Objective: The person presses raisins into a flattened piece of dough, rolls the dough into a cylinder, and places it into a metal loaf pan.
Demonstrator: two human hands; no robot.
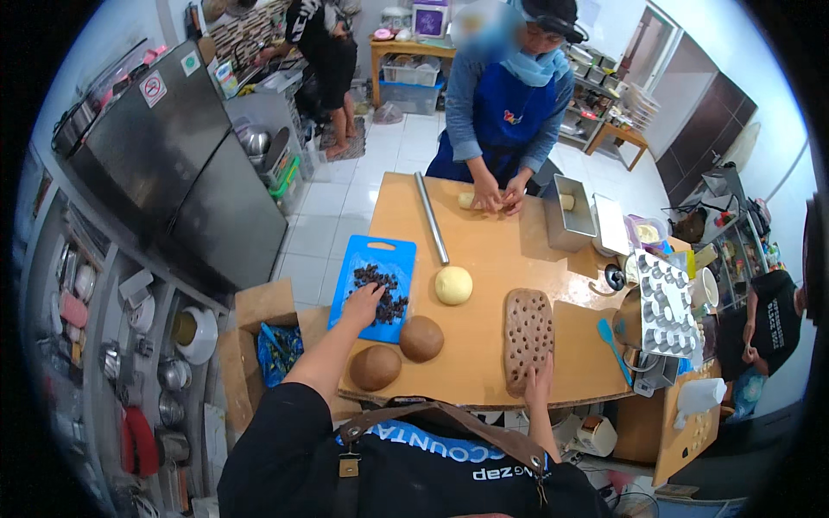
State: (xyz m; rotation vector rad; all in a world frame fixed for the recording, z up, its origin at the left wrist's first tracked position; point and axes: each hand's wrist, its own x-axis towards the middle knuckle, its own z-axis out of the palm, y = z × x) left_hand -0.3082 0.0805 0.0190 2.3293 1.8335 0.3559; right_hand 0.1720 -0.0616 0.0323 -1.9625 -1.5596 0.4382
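My left hand (pixel 364 304) reaches into a pile of small dark chunks (pixel 393 304), like chocolate pieces, on a blue cutting board (pixel 352 259). Its fingers are drawn together at the pile, their tips partly hidden. My right hand (pixel 539 382) lies along the near right end of a flattened brown dough slab (pixel 528 332), fingers extended against its edge. Rows of dark chunks stud the slab. Between my hands sit two brown dough balls (pixel 421 337) and, farther off, a pale yellow dough ball (pixel 453 285).
Across the table (pixel 484 363), a co-worker (pixel 509 112) handles a pale dough roll (pixel 467 200). A metal rolling pin (pixel 432 217) lies at centre. On the right are a loaf tin (pixel 570 216), a blue spatula (pixel 614 350) and a muffin tray (pixel 667 302). An open cardboard box (pixel 259 302) stands left.
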